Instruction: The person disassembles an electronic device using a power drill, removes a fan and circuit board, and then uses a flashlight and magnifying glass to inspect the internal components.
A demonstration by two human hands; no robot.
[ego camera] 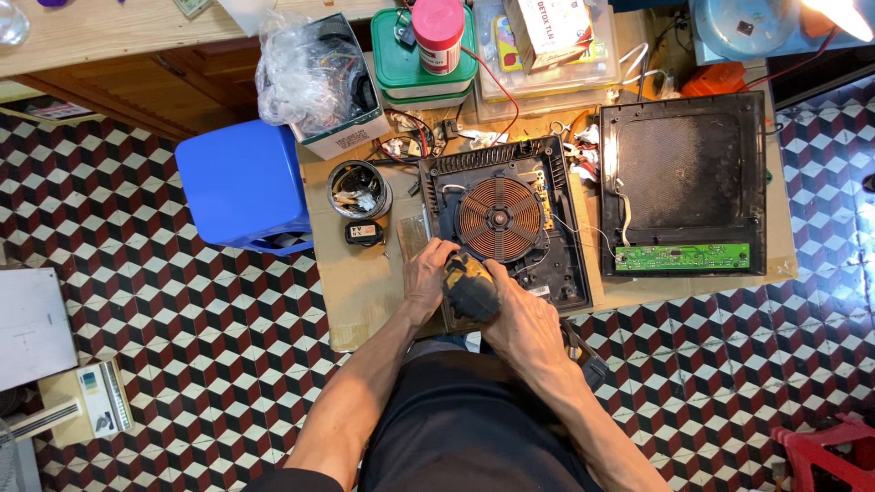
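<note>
At the centre of the frame, a yellow-and-black power screwdriver [470, 290] is clasped in the closed grip of both the left hand [427, 276] and the right hand [517, 310], pressed at the lower left corner of an opened induction cooker base [565, 260] with its copper coil [499, 219] exposed. Screw work appears underway; steady downward alignment seems needed.

The opened cooker base [506, 223] lies between the tin [358, 189] and the lid [684, 182].
</note>
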